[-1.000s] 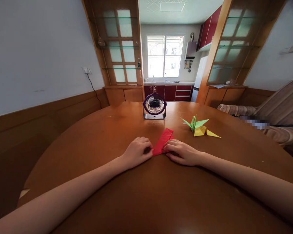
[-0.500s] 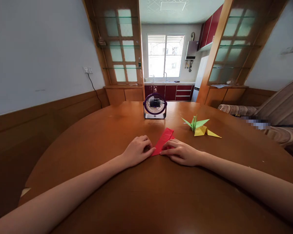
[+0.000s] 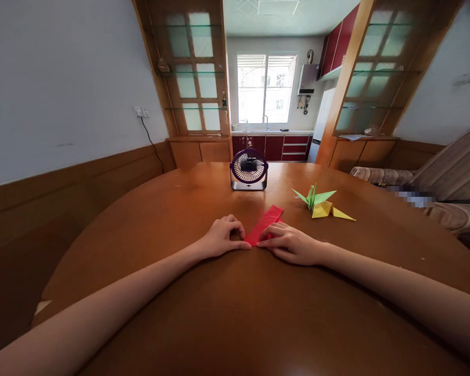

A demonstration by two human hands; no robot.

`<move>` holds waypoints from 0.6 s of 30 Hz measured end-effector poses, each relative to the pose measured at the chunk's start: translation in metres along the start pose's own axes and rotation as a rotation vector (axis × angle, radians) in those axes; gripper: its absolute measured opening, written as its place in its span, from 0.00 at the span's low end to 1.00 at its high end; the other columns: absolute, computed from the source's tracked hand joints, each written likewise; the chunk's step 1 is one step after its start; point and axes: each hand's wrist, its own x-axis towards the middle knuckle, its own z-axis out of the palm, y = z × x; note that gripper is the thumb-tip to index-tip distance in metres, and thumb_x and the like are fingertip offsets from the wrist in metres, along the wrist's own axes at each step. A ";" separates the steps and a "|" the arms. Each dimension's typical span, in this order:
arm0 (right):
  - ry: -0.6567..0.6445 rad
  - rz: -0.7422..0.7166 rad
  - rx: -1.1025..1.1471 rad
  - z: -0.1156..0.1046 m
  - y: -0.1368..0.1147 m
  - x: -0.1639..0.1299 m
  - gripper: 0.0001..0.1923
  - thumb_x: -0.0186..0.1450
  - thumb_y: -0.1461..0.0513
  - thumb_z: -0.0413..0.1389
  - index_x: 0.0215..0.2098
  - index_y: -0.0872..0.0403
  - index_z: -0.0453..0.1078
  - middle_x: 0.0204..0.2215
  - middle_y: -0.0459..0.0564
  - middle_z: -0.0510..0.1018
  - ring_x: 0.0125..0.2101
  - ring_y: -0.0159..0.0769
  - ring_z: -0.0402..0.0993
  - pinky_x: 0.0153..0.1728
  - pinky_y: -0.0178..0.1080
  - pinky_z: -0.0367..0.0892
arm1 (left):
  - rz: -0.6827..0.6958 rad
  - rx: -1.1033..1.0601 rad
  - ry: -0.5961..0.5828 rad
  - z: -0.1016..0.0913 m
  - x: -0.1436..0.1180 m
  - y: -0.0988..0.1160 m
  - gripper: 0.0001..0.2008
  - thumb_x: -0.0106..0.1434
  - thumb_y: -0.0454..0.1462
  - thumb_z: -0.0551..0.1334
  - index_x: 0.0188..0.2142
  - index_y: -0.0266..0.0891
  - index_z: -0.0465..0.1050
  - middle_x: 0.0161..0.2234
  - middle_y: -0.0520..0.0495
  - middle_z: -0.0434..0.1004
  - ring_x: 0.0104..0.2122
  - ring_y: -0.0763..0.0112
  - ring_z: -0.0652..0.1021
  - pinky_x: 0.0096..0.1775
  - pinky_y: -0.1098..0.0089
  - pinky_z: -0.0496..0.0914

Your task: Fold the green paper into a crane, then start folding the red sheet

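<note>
1. Red paper (image 3: 267, 223): a folded strip lying flat on the table (image 3: 149, 219), near the middle of the surface, well in from every edge. It runs slantwise, its near tip between your two hands and its far end pointing toward the far edge.
2. Left hand (image 3: 223, 238): your hand rests on the table just left of the strip's near tip, fingers curled under, with a fingertip pressed at the tip of the paper. Nothing is enclosed in the hand; it presses rather than grasps.
3. Right hand (image 3: 292, 244): your hand lies palm down on the strip's right side, fingers (image 3: 272, 230) extended onto the red paper and holding it flat against the table. Nothing is enclosed here either.
4. Both forearms reach in from the near edge and converge on the paper.
5. Fan (image 3: 249, 169): a small round desk fan stands upright near the far edge, beyond the strip's far end and apart from it.
6. Green crane (image 3: 313, 197) and yellow crane (image 3: 329, 211): two folded paper figures sit touching one another, right of the strip and toward the far right of the surface, apart from your right hand.
</note>
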 end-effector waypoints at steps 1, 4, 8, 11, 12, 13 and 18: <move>-0.005 -0.003 0.008 0.000 0.000 0.000 0.20 0.66 0.68 0.49 0.55 0.52 0.71 0.46 0.56 0.73 0.45 0.41 0.69 0.48 0.48 0.66 | -0.011 -0.036 -0.017 -0.001 0.001 -0.002 0.19 0.54 0.54 0.67 0.31 0.40 0.75 0.36 0.48 0.70 0.39 0.64 0.72 0.43 0.64 0.67; -0.010 -0.011 0.026 -0.001 0.000 0.000 0.20 0.67 0.67 0.48 0.54 0.54 0.71 0.46 0.57 0.73 0.46 0.41 0.69 0.48 0.48 0.66 | -0.039 -0.138 -0.065 -0.005 0.003 -0.005 0.17 0.54 0.51 0.68 0.32 0.40 0.77 0.37 0.48 0.69 0.40 0.65 0.73 0.44 0.64 0.68; -0.013 -0.004 0.022 -0.002 0.000 0.001 0.19 0.68 0.67 0.48 0.54 0.53 0.70 0.46 0.56 0.73 0.46 0.41 0.69 0.49 0.47 0.66 | -0.053 -0.142 -0.108 -0.012 0.004 -0.005 0.18 0.53 0.52 0.69 0.33 0.40 0.77 0.38 0.47 0.69 0.41 0.64 0.73 0.45 0.64 0.68; -0.035 -0.004 -0.008 -0.003 -0.002 0.002 0.19 0.68 0.67 0.48 0.55 0.54 0.70 0.46 0.56 0.73 0.45 0.40 0.68 0.48 0.46 0.66 | -0.026 -0.088 -0.116 -0.013 0.003 -0.003 0.19 0.53 0.53 0.68 0.33 0.40 0.76 0.38 0.47 0.69 0.42 0.64 0.72 0.46 0.64 0.67; -0.042 -0.005 -0.022 -0.004 -0.003 0.002 0.19 0.68 0.67 0.48 0.55 0.54 0.69 0.46 0.56 0.72 0.44 0.40 0.68 0.48 0.46 0.66 | -0.020 -0.066 -0.106 -0.013 0.002 -0.003 0.19 0.53 0.53 0.68 0.33 0.40 0.75 0.38 0.47 0.69 0.42 0.64 0.72 0.46 0.63 0.67; -0.047 -0.005 -0.034 -0.004 -0.003 0.002 0.19 0.68 0.67 0.47 0.55 0.54 0.69 0.46 0.56 0.72 0.44 0.41 0.68 0.48 0.46 0.66 | -0.018 -0.040 -0.087 -0.012 0.001 -0.002 0.19 0.54 0.53 0.67 0.32 0.40 0.75 0.38 0.47 0.69 0.41 0.64 0.71 0.46 0.63 0.66; -0.043 -0.002 -0.023 -0.003 -0.003 0.003 0.20 0.68 0.67 0.48 0.57 0.52 0.69 0.47 0.56 0.72 0.45 0.41 0.68 0.48 0.47 0.66 | -0.036 0.093 0.003 0.000 -0.001 0.000 0.22 0.54 0.56 0.66 0.31 0.40 0.73 0.37 0.47 0.70 0.40 0.62 0.70 0.46 0.61 0.63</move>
